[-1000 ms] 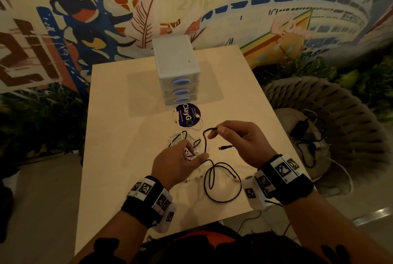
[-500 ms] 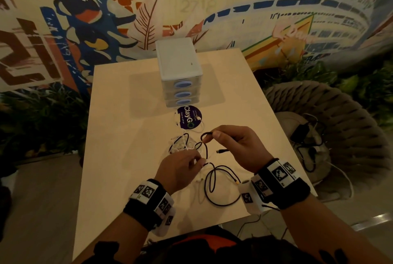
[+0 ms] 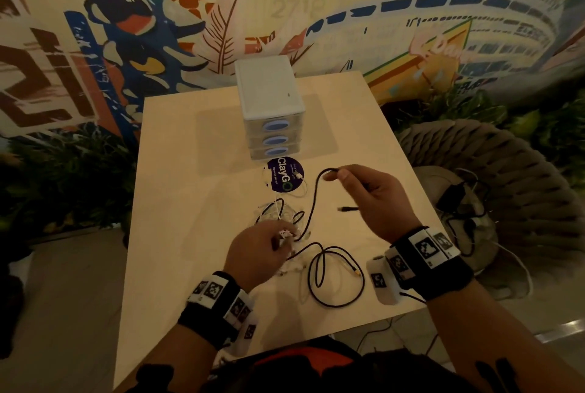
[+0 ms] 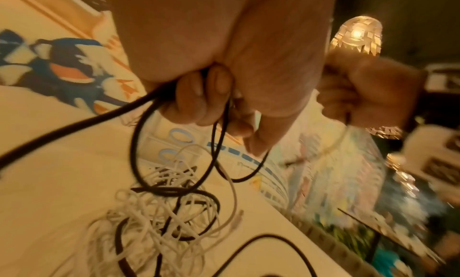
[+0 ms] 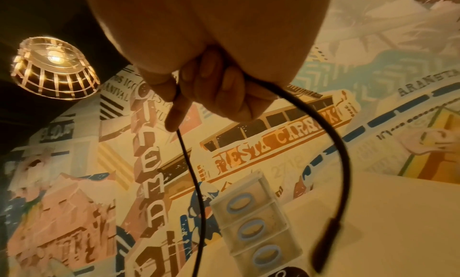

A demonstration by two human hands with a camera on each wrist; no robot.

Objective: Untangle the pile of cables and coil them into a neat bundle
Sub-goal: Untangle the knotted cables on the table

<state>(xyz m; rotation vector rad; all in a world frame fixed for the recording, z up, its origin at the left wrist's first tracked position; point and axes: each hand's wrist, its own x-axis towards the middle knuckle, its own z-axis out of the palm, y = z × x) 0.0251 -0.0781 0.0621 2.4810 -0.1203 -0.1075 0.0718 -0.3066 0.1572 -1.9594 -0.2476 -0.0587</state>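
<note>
A tangle of thin white cables (image 3: pixel 278 212) lies mid-table with a black cable (image 3: pixel 311 202) running through it. My left hand (image 3: pixel 285 239) rests at the tangle's near edge; in the left wrist view its fingers (image 4: pixel 199 96) curl round loops of the black cable (image 4: pixel 135 143) above the white tangle (image 4: pixel 154 212). My right hand (image 3: pixel 340 175) is raised to the right and pinches the black cable near its end, with the plug (image 3: pixel 345 209) sticking out below the palm. The right wrist view shows the black cable (image 5: pixel 191 173) and its plug (image 5: pixel 328 242) hanging from the fingers. More black loops (image 3: pixel 335 275) lie near the table's front edge.
A white three-drawer box (image 3: pixel 269 107) stands at the back centre of the pale table (image 3: pixel 190 171), with a round purple sticker (image 3: pixel 285 174) in front of it. A woven chair (image 3: pixel 522 177) holding a charger and cords sits right of the table. A mural wall runs behind.
My right hand has risen and moved right, drawing the black cable out in a longer arc from the tangle. My left hand has stayed on the tangle.
</note>
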